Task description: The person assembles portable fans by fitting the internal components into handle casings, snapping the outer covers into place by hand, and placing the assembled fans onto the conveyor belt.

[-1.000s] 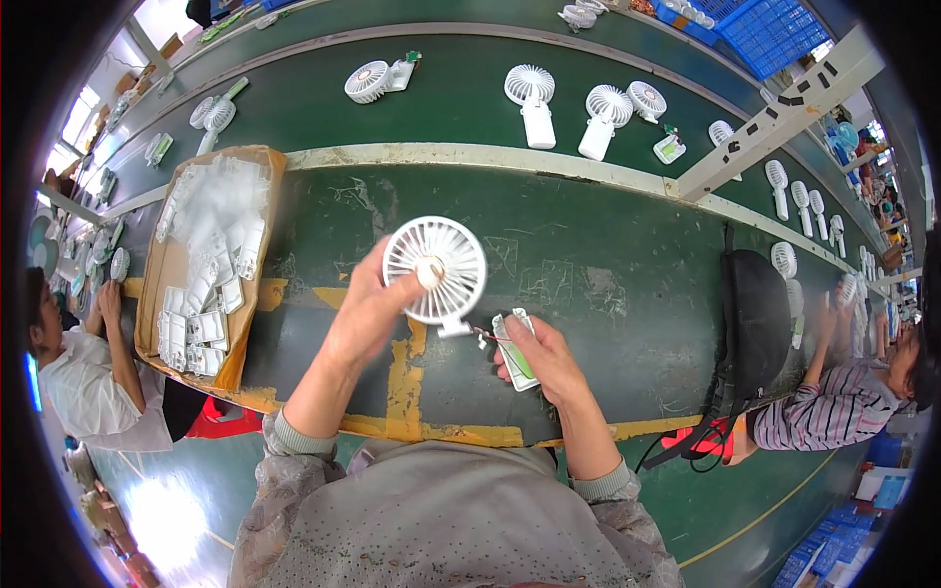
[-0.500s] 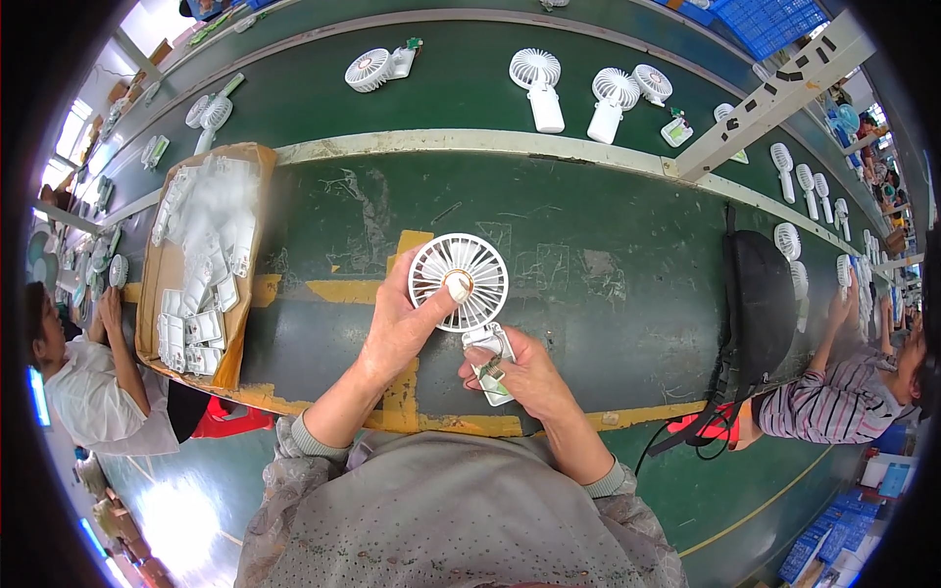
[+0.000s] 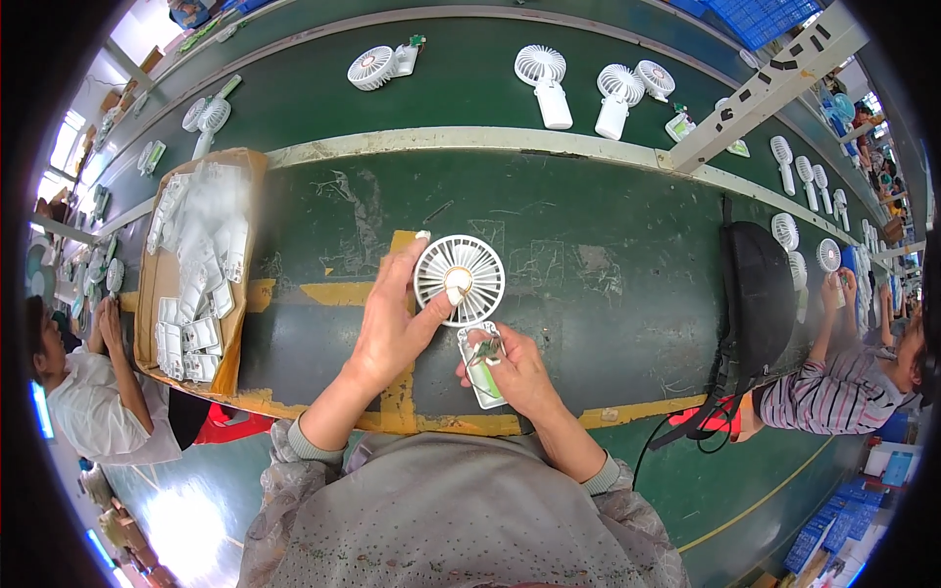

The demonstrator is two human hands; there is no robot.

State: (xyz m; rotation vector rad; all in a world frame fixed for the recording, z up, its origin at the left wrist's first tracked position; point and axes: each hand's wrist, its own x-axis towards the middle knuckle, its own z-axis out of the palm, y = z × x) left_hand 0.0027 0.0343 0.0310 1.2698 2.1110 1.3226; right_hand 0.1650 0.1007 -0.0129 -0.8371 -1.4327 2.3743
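We work in bright light, with white glare on the floor (image 3: 186,519). Our view bends toward its dark edges.

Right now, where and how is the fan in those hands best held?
Probably by its round head, from the left, where the left hand is: the circular outline offers a broad edge. The narrower handle shows green between white edges, so perhaps pinch only its sides.

Left fingers (image 3: 400,267) on a round white fan head (image 3: 482,277), right fingers (image 3: 515,345) around its white-and-green handle (image 3: 482,378).
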